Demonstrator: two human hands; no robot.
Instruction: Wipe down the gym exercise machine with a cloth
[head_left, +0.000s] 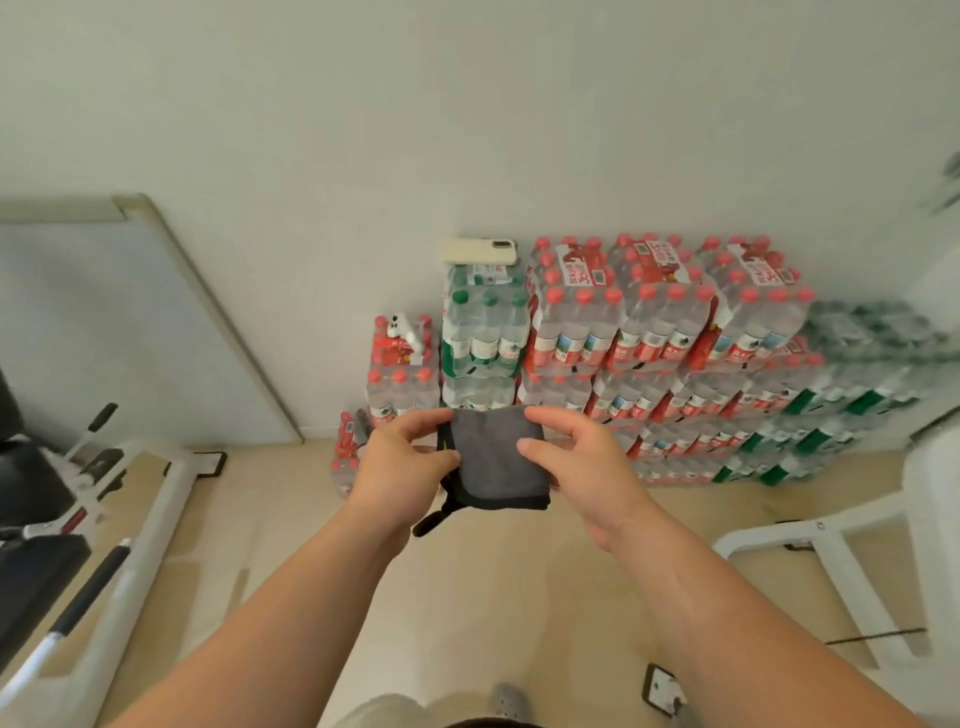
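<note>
Folded grey microfibre cloth with black edging (496, 457) held up at frame centre, left hand (410, 462) pinching its left edge, right hand (576, 467) pinching its right, white-framed gym machine (150, 519) at lower left, apart from cloth.

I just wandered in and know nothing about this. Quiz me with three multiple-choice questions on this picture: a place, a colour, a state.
1. Where does the phone lie? A on a chair; B on a pack of green-capped bottles; C in a drawer.
2. What colour is the cloth? A yellow; B white; C grey with a dark edge.
3. How is the cloth now? A folded, pinched between the left hand and right hand; B spread out flat; C crumpled into a ball.
Answers: 1 B, it rests across the pack's top. 2 C, grey face and black trim show. 3 A, both thumbs press its folded sides.
</note>
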